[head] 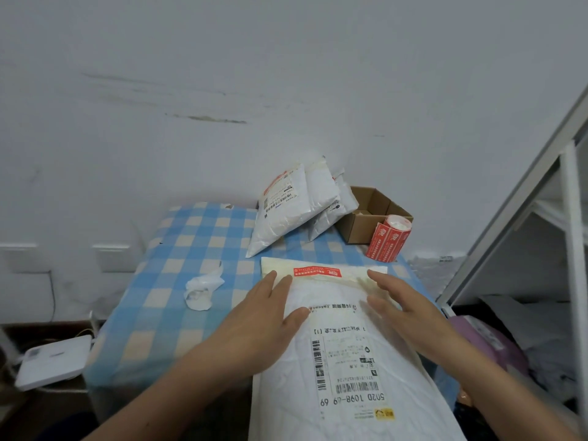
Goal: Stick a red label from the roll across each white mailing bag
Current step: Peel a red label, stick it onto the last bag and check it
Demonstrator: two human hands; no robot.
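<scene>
Home parcel corner: checked tablecloth (197, 249), shelving (569, 218).

My one head camera looks forward and down from behind the left hand (270, 316) and right hand (404, 307), close above them; a wall (286, 74) rises beyond.

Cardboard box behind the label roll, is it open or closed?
Open: the cardboard box has its flaps up, inside showing.

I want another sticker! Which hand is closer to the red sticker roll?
Right. The right hand lies flat on the white mailing bag, with the roll of red labels just beyond its fingers. The left hand lies on the bag's left side, farther from the roll.
</scene>
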